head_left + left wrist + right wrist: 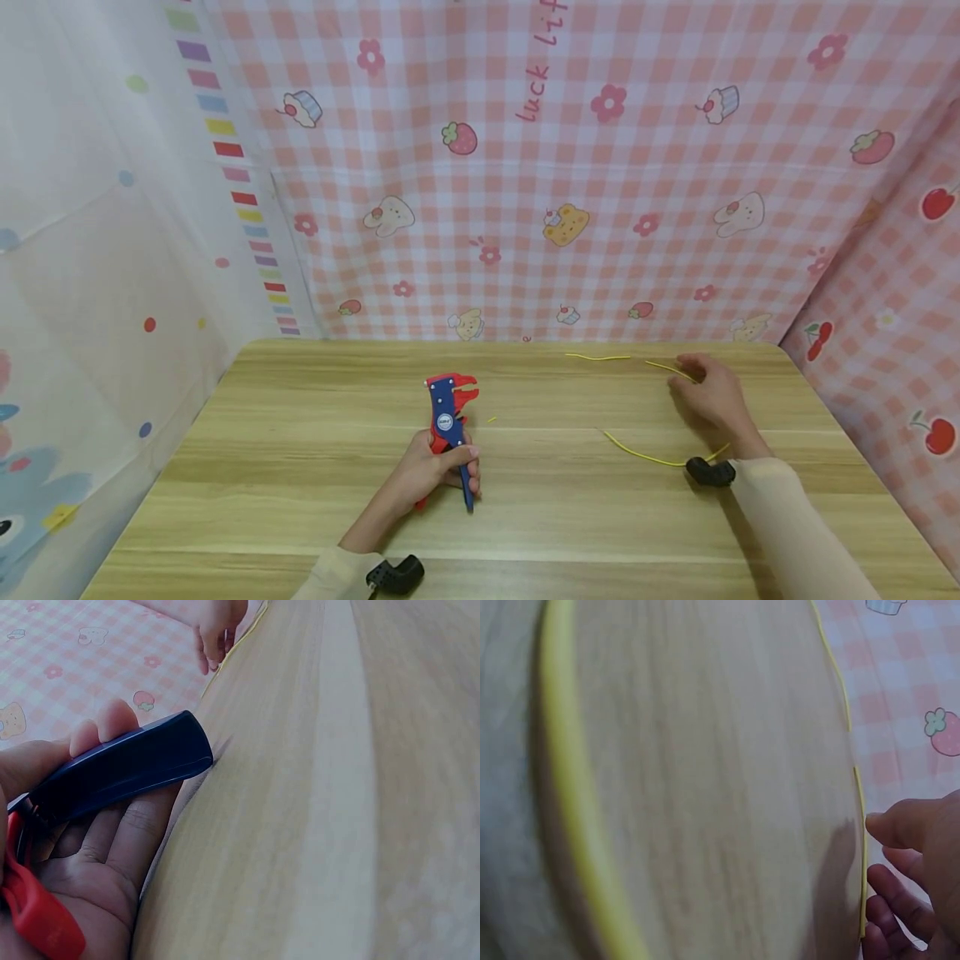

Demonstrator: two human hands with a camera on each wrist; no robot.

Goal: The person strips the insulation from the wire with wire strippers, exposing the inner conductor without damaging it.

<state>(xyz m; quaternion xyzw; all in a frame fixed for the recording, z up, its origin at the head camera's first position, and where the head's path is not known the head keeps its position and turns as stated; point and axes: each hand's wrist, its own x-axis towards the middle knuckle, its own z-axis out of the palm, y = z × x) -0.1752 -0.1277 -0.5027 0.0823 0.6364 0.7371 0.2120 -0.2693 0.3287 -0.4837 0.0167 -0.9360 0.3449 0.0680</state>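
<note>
A blue and red wire stripper (446,408) is in my left hand (442,471), its red jaws pointing away toward the back of the table. In the left wrist view, fingers lie over the blue handle (127,757), and the red handle (45,915) shows beside the palm. My right hand (712,400) is over the far right of the table beside a short yellow wire (663,367). Its thumb and fingers stand apart around that wire (862,855) in the right wrist view, with the thumb tip close to it.
Another yellow wire (597,358) lies along the table's back edge. A longer, curved yellow wire (645,457) passes beneath the right wrist's black camera (710,472). One tiny yellow piece (492,419) rests right of the stripper. Behind the wooden table (555,517) hangs a checked curtain (525,183).
</note>
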